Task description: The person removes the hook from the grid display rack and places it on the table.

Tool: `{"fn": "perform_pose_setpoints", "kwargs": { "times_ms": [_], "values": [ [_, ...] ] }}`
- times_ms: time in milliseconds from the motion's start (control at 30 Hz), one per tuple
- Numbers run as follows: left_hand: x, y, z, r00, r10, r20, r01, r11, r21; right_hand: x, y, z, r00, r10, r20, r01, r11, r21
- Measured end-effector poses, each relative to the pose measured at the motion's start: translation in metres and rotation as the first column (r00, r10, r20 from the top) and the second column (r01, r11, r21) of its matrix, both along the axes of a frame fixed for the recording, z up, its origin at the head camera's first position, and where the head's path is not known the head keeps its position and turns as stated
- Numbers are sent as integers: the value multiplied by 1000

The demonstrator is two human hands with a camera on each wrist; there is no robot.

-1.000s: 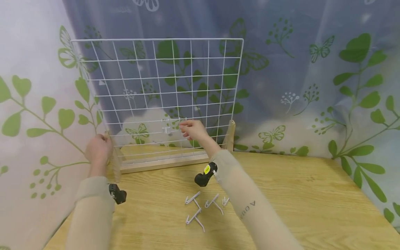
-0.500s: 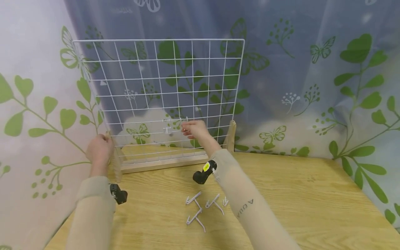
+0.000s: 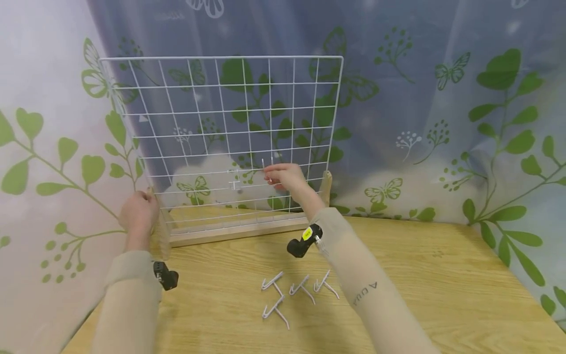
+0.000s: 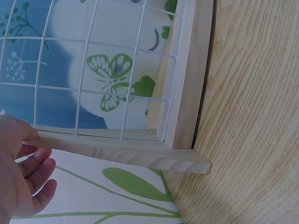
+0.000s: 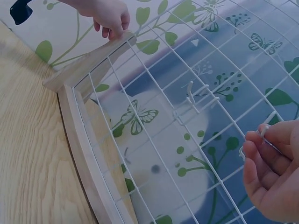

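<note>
A white wire grid [image 3: 221,57] stands upright in a wooden stand [image 3: 234,233]. At the left, my left hand [image 3: 139,211] pinches the top of the stand's side piece [image 4: 140,157] between thumb and fingers. My right hand [image 3: 288,178] is in front of the grid's lower right part, pinching a white wire hook [image 5: 265,129]. Two prongs of it stick up above the fingers in the head view; the rest is mostly hidden in the hand. To the left of that hand, another white hook [image 5: 191,95] hangs on the grid wires.
Several loose white hooks [image 3: 302,289] lie on the wood-grain table [image 3: 420,275] in front of the stand, below the right forearm. Behind the grid hangs a curtain [image 3: 398,98] with leaf and butterfly prints. The stand's other side piece [image 3: 326,189] rises beside the right wrist.
My right hand has shifted right and slightly up with its hook, whose prongs now show higher above the fingers. A loose hook at the right is more exposed. My left hand keeps its place.
</note>
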State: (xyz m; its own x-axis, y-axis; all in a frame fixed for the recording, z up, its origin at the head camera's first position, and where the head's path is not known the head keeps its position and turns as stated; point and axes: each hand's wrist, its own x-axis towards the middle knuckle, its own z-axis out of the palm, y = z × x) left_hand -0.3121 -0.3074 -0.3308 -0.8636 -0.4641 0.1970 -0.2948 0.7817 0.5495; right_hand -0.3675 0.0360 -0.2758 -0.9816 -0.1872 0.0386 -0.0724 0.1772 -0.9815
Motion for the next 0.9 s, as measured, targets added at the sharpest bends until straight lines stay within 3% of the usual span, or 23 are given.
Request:
{"fn": "perform_pose_setpoints", "kwargs": {
  "times_ms": [433,667,900],
  "values": [
    [2,0,0,1000,4,12,-4,1000,1,10,36,-7,995,42,-92,-32,993,109],
    [2,0,2,1000,-8,1,8,1000,-14,26,50,-15,984,113,-139,-88,980,177],
    [1,1,1,1000,-15,-1,15,1000,-13,47,64,-23,959,203,-197,-148,954,262]
  ]
}}
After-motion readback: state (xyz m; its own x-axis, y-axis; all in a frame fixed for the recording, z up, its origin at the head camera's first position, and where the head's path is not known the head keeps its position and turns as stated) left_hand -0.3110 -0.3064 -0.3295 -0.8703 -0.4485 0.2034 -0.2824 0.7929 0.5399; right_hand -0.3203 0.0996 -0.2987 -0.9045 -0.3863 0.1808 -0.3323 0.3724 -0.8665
